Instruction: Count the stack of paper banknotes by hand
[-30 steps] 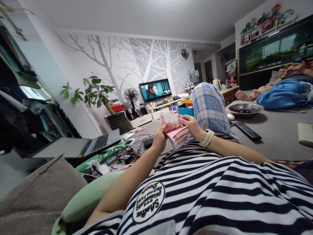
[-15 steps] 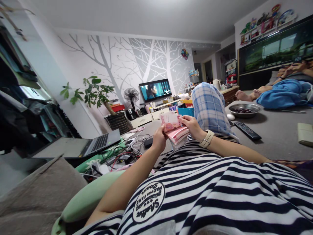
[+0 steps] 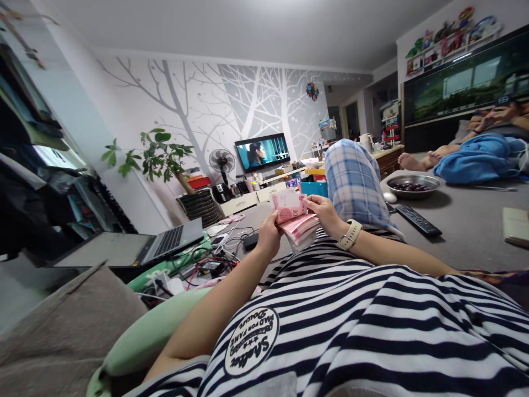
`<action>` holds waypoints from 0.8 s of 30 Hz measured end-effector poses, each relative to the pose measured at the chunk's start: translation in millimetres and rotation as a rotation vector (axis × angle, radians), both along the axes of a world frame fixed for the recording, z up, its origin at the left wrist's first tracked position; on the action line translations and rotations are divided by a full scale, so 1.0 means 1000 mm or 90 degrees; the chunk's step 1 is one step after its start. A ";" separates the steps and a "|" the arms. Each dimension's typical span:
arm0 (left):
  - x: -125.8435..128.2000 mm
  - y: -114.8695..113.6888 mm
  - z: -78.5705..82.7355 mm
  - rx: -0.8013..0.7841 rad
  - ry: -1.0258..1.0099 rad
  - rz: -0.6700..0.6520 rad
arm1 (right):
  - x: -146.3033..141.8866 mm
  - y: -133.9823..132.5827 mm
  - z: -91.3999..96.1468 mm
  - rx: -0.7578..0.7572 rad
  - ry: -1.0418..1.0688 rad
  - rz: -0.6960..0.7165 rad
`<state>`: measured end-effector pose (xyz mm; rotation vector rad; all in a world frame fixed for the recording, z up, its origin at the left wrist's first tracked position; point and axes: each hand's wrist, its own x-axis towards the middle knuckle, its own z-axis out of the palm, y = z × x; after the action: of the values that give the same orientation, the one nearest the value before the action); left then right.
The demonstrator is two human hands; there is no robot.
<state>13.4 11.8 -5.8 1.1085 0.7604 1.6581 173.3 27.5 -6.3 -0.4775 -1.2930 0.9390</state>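
A thick stack of pink banknotes (image 3: 301, 227) is held in front of my belly, bent over so that several notes stand upright and the rest fan out towards me. My left hand (image 3: 269, 234) grips the stack at its left side, thumb at the fold. With its fingertips my right hand (image 3: 324, 214) pinches the upper right edge of an upright banknote (image 3: 288, 205). A pale watch band circles the right wrist. Parts of both hands' fingers are hidden behind the notes.
To the left lie an open laptop (image 3: 171, 240), tangled cables and a phone (image 3: 220, 240). At right are a remote control (image 3: 418, 219), a metal bowl (image 3: 413, 184) of dark round fruit and a notebook (image 3: 516, 225). Another person reclines at far right, holding a phone (image 3: 503, 105).
Both hands and the banknotes stay almost in the same place. The picture on the television has changed slightly.
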 end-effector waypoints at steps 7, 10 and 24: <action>-0.001 0.002 -0.001 0.006 -0.003 0.000 | 0.000 0.000 0.001 0.004 -0.001 -0.003; -0.001 0.003 -0.002 0.009 -0.008 -0.001 | 0.000 0.000 0.001 0.007 0.005 -0.002; -0.003 0.005 -0.004 0.024 0.014 -0.003 | 0.001 0.001 0.000 0.007 -0.004 -0.002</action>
<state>10.5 17.2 -10.2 1.1555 0.7421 1.6645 174.2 28.8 -5.8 -0.4749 -1.3024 0.9277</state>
